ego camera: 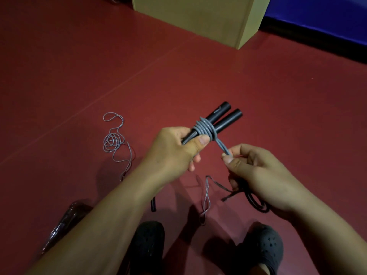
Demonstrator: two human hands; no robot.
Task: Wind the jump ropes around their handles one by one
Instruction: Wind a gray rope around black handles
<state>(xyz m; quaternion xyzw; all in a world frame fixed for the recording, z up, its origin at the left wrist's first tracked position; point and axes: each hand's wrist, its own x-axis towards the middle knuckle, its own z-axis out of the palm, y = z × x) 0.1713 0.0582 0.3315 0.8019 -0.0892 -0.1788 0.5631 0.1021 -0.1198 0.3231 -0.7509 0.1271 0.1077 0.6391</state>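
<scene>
Left hand (174,149) is clamping the paired black handles (222,121) above the floor (79,76), right-hand grip (256,173) is pinching the grey rope (223,148) after several wraps; another grey rope (114,141) and a black one (256,203) are lying loose, seemingly still unwound.

Bare forearms, no sleeves, no watch/rings seen. Feet in black perforated foam clogs (262,249), vent holes on uppers.

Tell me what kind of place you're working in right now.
Probably a gym or sports hall: a dark red sports-type floor, a blue mat along the far edge, and a tan box standing on the floor.
</scene>
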